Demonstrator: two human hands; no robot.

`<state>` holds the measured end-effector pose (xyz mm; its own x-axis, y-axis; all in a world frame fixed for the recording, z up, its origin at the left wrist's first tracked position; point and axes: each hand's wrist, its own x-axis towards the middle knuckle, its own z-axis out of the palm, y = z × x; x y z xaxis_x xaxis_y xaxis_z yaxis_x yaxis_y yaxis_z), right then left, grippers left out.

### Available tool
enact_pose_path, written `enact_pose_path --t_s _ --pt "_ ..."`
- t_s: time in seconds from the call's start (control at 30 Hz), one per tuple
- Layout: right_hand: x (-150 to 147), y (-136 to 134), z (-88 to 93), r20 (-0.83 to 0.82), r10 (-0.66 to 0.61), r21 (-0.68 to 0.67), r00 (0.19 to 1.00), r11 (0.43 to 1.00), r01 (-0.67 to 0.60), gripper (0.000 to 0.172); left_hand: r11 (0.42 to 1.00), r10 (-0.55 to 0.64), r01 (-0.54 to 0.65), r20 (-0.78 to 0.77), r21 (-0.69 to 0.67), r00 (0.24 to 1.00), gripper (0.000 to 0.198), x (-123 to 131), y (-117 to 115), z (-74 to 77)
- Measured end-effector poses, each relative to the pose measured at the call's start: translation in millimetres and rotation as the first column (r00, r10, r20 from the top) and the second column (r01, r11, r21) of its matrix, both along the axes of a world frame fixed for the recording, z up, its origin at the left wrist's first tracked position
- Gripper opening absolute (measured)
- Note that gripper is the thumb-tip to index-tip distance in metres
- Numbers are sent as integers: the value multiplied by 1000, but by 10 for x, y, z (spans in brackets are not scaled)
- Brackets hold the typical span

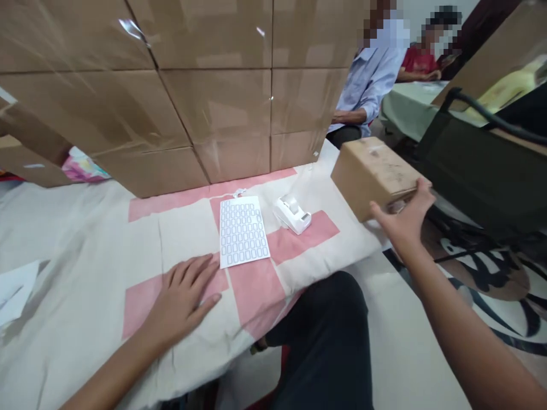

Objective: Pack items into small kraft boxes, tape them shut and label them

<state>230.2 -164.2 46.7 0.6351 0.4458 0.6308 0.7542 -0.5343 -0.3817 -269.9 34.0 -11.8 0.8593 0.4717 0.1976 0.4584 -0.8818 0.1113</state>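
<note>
My left hand (188, 293) lies flat on the cloth, palm down with fingers stretched out, just left of a white sheet of small blue-outlined labels (244, 230). At the right corner of the table, my right hand (405, 219) grips the near end of a cardboard box (363, 173), thumb on one side and fingers on the other. The box looks tilted, and I cannot tell whether its underside touches the table. Between the label sheet and the box sits a small white tape dispenser (293, 213) with a roll of clear tape.
Stacked cardboard boxes (213, 102) form a wall along the table's back. The cloth (179, 228) has pink and white patches. White paper (17, 290) lies at the left edge. A dark chair (470, 171) stands right; one person in a blue shirt (371, 74) and another in red sit beyond.
</note>
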Motion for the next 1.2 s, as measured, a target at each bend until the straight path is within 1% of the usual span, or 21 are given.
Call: enact_pose_path --t_s 0.03,0.1,0.23,0.3,0.33,0.4,0.43,0.47,0.5,0.53,0.6,0.67,0.73,0.8,0.83,0.9,0.93,1.0,1.07,1.13,1.2 --pt "176 98 -95 1 -13 24 1000 1000 13 111 1000 14 -14 -22 -12 1000 59 39 -16 -26" --pt "471 435 -210 -26 -3 71 1000 997 5 113 1000 18 -19 -32 -11 999 61 75 -28 -32" --pt "868 1425 -242 -116 37 80 993 996 -28 114 1000 -8 8 -43 7 999 69 45 3 -4" --pt "975 1865 -262 -162 20 9 987 1000 -19 119 1000 -22 23 -54 14 998 73 18 23 -11" --pt "1014 2030 -287 -178 12 -75 984 997 -26 119 999 -29 30 -57 16 998 74 9 30 -16" --pt "1079 2235 -362 -190 23 -284 981 956 -78 113 999 -35 36 -58 18 998 77 -1 36 -21" --pt "1110 2281 -404 -188 44 -367 981 924 -112 106 999 -33 34 -58 19 998 77 1 36 -19" --pt "1138 2301 -440 -181 71 -419 981 897 -142 99 999 -29 30 -57 20 998 77 6 34 -15" --pt "1160 2303 -465 -167 87 -439 982 885 -154 93 999 -24 26 -55 24 998 77 15 32 -10" --pt "1171 2298 -474 -149 92 -434 985 889 -149 89 999 -22 23 -55 28 998 76 26 30 -5" --pt "1126 2284 -427 -141 51 -443 989 890 -109 79 999 -26 28 -47 42 999 73 47 30 -2" --pt "962 2262 -296 -169 -42 -510 985 858 -51 60 997 -37 39 -20 68 999 69 63 37 -8" --pt "695 2207 -122 -194 -118 -576 974 817 -16 43 995 -35 32 35 94 999 66 75 46 -24" --pt "381 2095 36 -199 -174 -617 964 787 14 35 996 -27 18 96 92 995 62 85 49 -49" --pt "220 2011 95 -197 -202 -637 959 771 31 34 997 -27 17 123 80 992 60 87 48 -64" --pt "-113 1783 170 -188 -230 -662 955 748 50 34 998 -40 33 164 48 986 56 82 43 -104" --pt "-293 1648 193 -180 -234 -671 955 739 54 30 999 -47 42 177 35 983 55 74 40 -127" --pt "-687 1379 226 -150 -197 -672 969 739 46 23 998 -59 57 194 16 979 57 53 41 -176" --pt "-1103 1185 269 -101 -119 -662 988 749 23 24 997 -73 74 215 2 974 60 31 52 -214" --pt "-1507 1141 330 -43 -18 -645 999 764 -14 26 996 -82 90 248 -22 965 59 16 70 -225" --pt "-1891 1287 395 6 110 -625 994 776 -82 27 993 -74 98 296 -68 952 52 12 93 -204"
